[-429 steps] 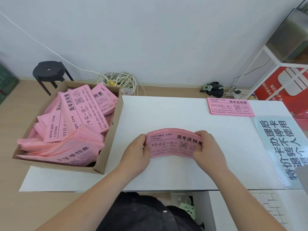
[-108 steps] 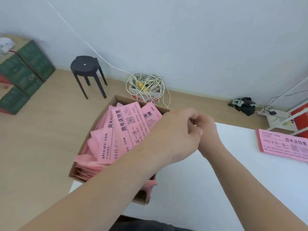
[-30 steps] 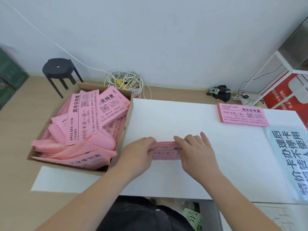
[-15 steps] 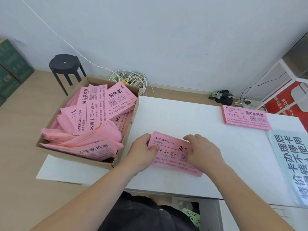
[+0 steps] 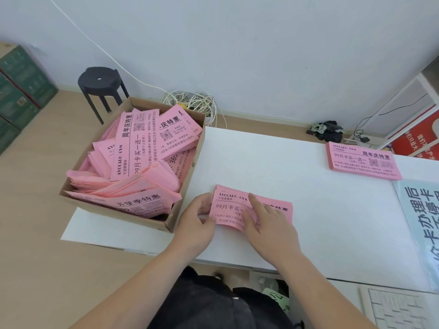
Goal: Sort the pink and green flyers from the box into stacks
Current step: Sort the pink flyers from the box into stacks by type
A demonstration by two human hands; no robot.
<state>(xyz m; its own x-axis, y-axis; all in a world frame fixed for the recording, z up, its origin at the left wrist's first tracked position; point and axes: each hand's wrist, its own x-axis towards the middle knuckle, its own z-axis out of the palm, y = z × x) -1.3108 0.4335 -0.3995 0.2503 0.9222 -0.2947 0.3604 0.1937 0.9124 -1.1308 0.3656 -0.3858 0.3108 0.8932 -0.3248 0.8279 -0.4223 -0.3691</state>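
Squaring step: pink bundle [image 5: 229,208] lies mid-surface [image 5: 308,210]; left grip [image 5: 197,219] pinches its 9 o'clock edge; right grip [image 5: 268,224] presses flat, released; next, carry it squarely to the stack [image 5: 363,162] at 2 o'clock.

Left hand [image 5: 197,224] round the edge of a pink flyer bundle [image 5: 229,206], right hand [image 5: 269,225] flat on top

Box [image 5: 173,219] left of flyers [image 5: 228,205], on table [image 5: 308,222]
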